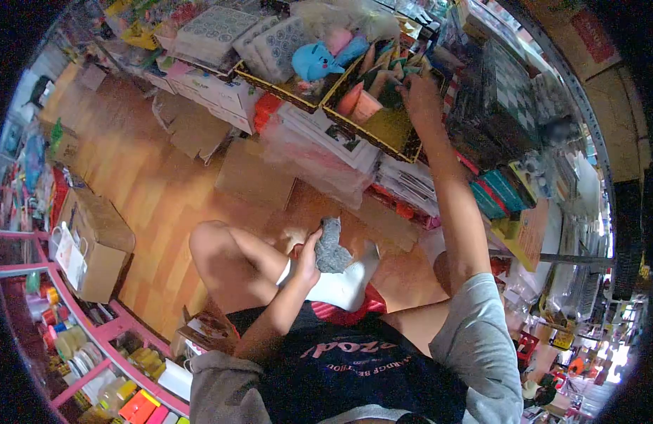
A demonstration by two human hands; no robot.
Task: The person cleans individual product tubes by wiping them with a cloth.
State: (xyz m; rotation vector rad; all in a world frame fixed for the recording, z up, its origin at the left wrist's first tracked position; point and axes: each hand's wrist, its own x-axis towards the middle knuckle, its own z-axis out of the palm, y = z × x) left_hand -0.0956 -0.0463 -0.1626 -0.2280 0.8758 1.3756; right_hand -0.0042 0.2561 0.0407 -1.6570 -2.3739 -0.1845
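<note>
The grey fuzzy piece (331, 245) sits low in the middle of the view, just above the bent knee, clamped in the curled fingers of the left hand (309, 253). Just beneath it lies something white (346, 284), touching the leg. The right hand (419, 93) is stretched well away from the left, up into a basket (384, 134) with a black and yellow rim. Its fingers are down among the upright coloured items, and whether they grip anything cannot be told. A second basket (284, 90) of the same kind stands edge to edge on its left, with one blue plush toy (316, 61) in it. Both rest on stacked packages crowded close together. The wooden floor (139, 180) gives open room left of the knee, broken by two flat cardboard sheets (254, 174). One open cardboard box (95, 244) stands near the pink shelf (100, 333) at the left edge.
</note>
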